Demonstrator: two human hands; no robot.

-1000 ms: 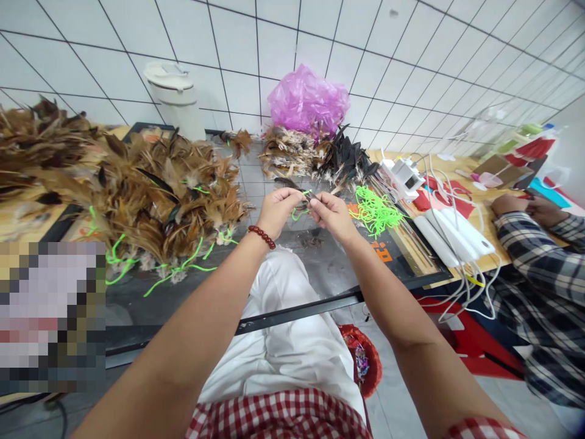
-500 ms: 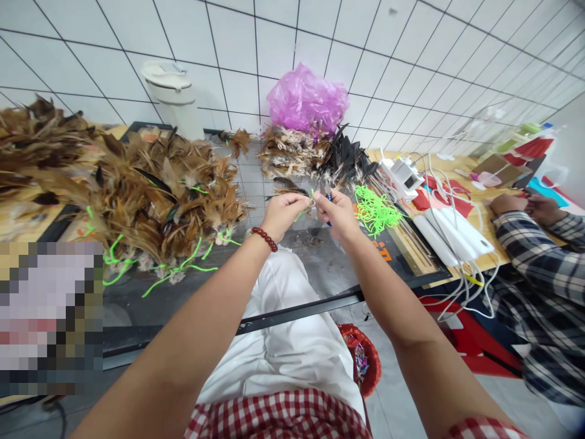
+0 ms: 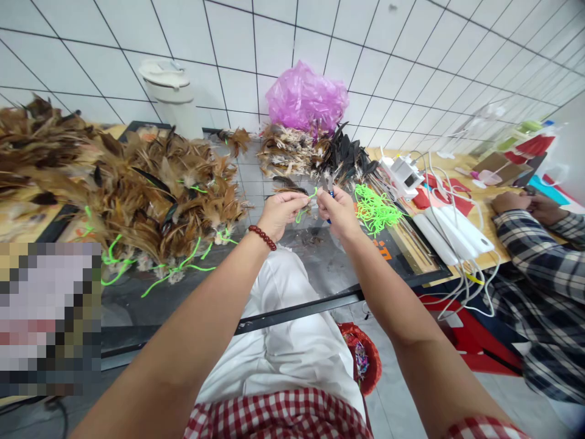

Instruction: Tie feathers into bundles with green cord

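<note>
My left hand [image 3: 284, 211] is closed in a pinch on a small bundle of brown feathers [image 3: 287, 184], whose tips stick out behind the fingers. A bright green cord [image 3: 299, 216] hangs in a loop at its fingertips and stretches across the short gap to my right hand [image 3: 338, 210]. That hand pinches the cord's end between thumb and forefinger. It also grips a small blue-handled tool [image 3: 331, 194] with a grey metal tip; the fingers hide most of it.
Brown feather bundles with green ties [image 3: 169, 183] cover the left side. A green cord pile [image 3: 377, 210] lies right of my hands. Behind are black feathers [image 3: 345, 152] and a purple plastic bag [image 3: 306, 97]. A white power strip [image 3: 452, 235] with cables and a co-worker's plaid sleeve [image 3: 525, 235] are at right.
The hands have drawn slightly apart, and more green cord shows between them. A cord loop now hangs below my left fingertips. The right hand has turned a little with the tool.
</note>
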